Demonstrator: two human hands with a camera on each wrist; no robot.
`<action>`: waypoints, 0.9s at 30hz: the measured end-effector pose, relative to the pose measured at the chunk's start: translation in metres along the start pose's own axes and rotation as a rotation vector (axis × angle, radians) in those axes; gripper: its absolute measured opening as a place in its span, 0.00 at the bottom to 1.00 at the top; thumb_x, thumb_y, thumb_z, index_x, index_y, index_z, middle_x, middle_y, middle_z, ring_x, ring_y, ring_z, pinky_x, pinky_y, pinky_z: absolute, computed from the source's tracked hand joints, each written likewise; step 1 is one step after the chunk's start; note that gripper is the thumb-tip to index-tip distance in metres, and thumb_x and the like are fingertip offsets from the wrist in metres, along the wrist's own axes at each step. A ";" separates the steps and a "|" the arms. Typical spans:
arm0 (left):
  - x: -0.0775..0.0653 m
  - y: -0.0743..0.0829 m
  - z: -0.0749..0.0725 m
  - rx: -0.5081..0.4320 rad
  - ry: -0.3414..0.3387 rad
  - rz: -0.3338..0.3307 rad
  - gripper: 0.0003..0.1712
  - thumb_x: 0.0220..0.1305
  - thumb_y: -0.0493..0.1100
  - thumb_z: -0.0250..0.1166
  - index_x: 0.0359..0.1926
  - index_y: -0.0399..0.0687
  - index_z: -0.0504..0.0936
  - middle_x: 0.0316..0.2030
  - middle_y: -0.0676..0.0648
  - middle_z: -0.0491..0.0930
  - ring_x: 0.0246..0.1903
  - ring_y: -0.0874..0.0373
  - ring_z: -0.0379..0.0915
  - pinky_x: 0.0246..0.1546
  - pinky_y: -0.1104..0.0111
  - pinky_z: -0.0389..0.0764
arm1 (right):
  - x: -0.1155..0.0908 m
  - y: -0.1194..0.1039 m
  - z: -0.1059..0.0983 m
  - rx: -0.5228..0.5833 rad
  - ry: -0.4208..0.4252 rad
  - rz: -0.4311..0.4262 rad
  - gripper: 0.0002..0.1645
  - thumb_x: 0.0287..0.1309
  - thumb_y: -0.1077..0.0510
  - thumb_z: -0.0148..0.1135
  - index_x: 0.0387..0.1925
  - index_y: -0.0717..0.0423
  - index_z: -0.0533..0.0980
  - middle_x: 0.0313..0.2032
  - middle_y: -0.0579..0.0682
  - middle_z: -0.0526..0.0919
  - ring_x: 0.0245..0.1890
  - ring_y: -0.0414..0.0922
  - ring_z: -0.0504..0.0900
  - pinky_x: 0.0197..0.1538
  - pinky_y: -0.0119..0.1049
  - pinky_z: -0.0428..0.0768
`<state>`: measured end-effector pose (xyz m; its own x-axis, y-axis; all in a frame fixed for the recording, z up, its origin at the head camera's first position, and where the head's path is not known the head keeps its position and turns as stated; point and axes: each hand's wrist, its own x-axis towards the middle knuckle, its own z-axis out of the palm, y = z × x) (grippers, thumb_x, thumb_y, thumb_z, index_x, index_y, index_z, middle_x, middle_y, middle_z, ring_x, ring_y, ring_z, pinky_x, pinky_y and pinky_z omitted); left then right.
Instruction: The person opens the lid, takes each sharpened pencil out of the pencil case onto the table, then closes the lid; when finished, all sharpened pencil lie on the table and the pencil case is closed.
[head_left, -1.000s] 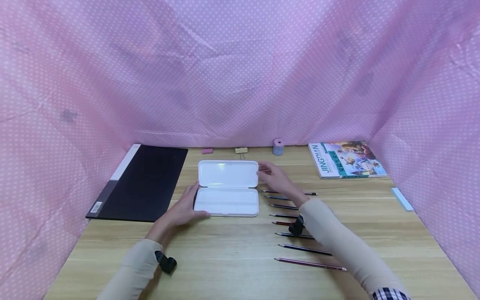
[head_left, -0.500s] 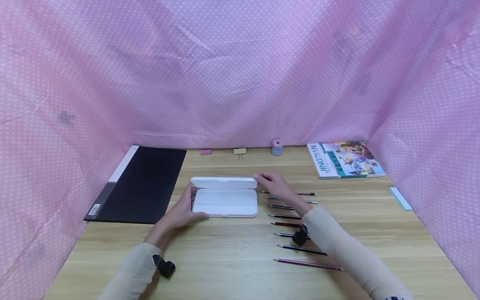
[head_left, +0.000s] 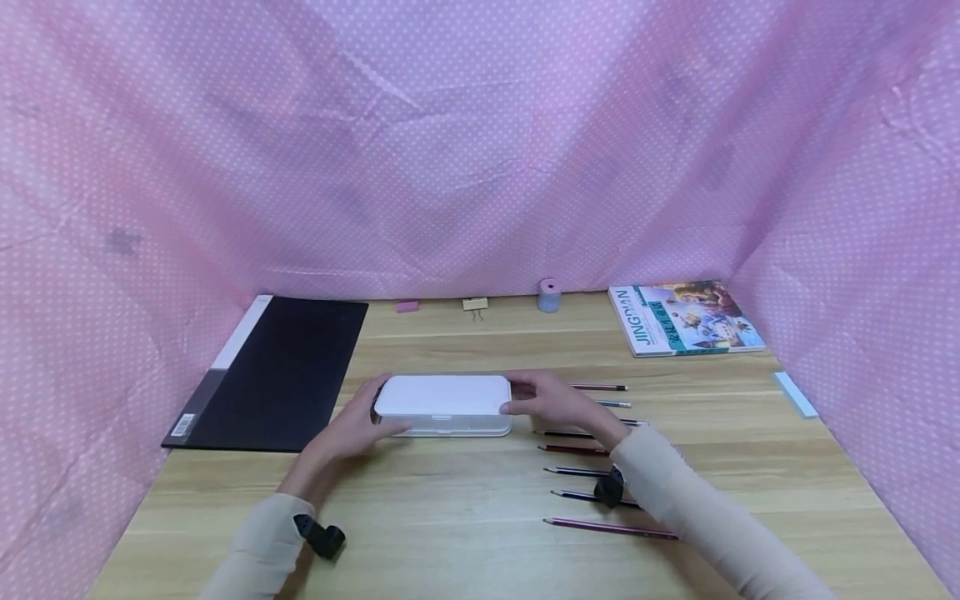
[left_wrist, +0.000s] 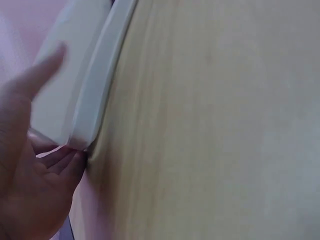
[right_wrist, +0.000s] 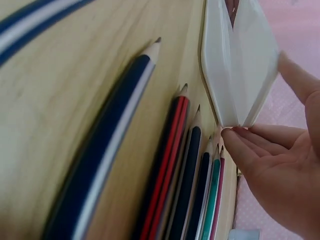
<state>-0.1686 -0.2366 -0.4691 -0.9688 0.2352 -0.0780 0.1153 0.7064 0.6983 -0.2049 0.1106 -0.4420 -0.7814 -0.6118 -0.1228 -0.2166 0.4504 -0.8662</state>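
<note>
A white pencil case [head_left: 442,395] lies on the wooden table, its lid tilted down over the tray and still a little ajar along the front. My left hand [head_left: 357,427] holds the left end, fingers against the end wall; in the left wrist view the thumb [left_wrist: 47,70] spreads over the lid. At the other end, my right hand [head_left: 553,402] grips the lid between thumb and fingers. The right wrist view shows its thumb [right_wrist: 295,75] on the lid's edge, the fingertips at the hinge corner, and a V-shaped gap between lid [right_wrist: 256,55] and tray [right_wrist: 217,60].
Several pencils [head_left: 611,529] lie in a column under and beside the right forearm. A black folder [head_left: 292,375] is at left, a magazine [head_left: 686,321] at back right. Along the back stand a pink eraser [head_left: 407,307], a binder clip [head_left: 475,304] and a small cylinder [head_left: 549,296].
The lid has swung from fully laid back, through upright, to tilted down over the tray. My right hand has moved toward me with it; my left hand stays at the left end.
</note>
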 end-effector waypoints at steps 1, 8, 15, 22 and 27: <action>0.000 0.000 -0.001 0.005 -0.007 0.001 0.62 0.44 0.70 0.65 0.70 0.45 0.47 0.67 0.40 0.52 0.65 0.45 0.49 0.62 0.47 0.52 | 0.001 0.000 0.001 -0.012 -0.002 -0.013 0.41 0.51 0.43 0.65 0.64 0.52 0.63 0.60 0.49 0.69 0.60 0.45 0.68 0.62 0.42 0.64; -0.001 0.003 -0.004 0.047 -0.022 0.016 0.61 0.43 0.68 0.67 0.70 0.43 0.49 0.66 0.38 0.53 0.66 0.44 0.49 0.63 0.49 0.52 | 0.004 -0.001 0.009 -0.164 0.035 -0.012 0.47 0.46 0.44 0.69 0.65 0.54 0.62 0.61 0.47 0.68 0.61 0.43 0.65 0.63 0.42 0.61; -0.002 0.002 -0.003 0.036 -0.020 0.014 0.61 0.42 0.64 0.71 0.70 0.45 0.50 0.66 0.41 0.55 0.65 0.45 0.50 0.62 0.49 0.53 | 0.002 -0.001 0.014 -0.192 0.064 -0.002 0.48 0.46 0.48 0.70 0.66 0.58 0.60 0.62 0.50 0.68 0.61 0.43 0.66 0.63 0.40 0.61; -0.003 0.001 -0.001 0.026 -0.002 0.053 0.58 0.43 0.62 0.71 0.69 0.44 0.52 0.64 0.42 0.56 0.64 0.47 0.52 0.62 0.50 0.54 | -0.001 -0.001 0.017 -0.224 0.080 0.009 0.46 0.47 0.47 0.69 0.66 0.53 0.61 0.62 0.46 0.68 0.62 0.40 0.64 0.63 0.40 0.61; -0.003 0.002 -0.001 0.029 0.007 0.063 0.59 0.42 0.62 0.71 0.69 0.44 0.52 0.64 0.42 0.56 0.63 0.47 0.52 0.62 0.50 0.54 | -0.002 -0.001 0.017 -0.252 0.089 0.011 0.46 0.46 0.45 0.69 0.66 0.51 0.61 0.62 0.45 0.67 0.62 0.40 0.63 0.63 0.40 0.61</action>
<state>-0.1657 -0.2364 -0.4672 -0.9611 0.2748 -0.0295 0.1819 0.7094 0.6809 -0.1938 0.1004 -0.4490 -0.8304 -0.5516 -0.0786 -0.3381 0.6110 -0.7158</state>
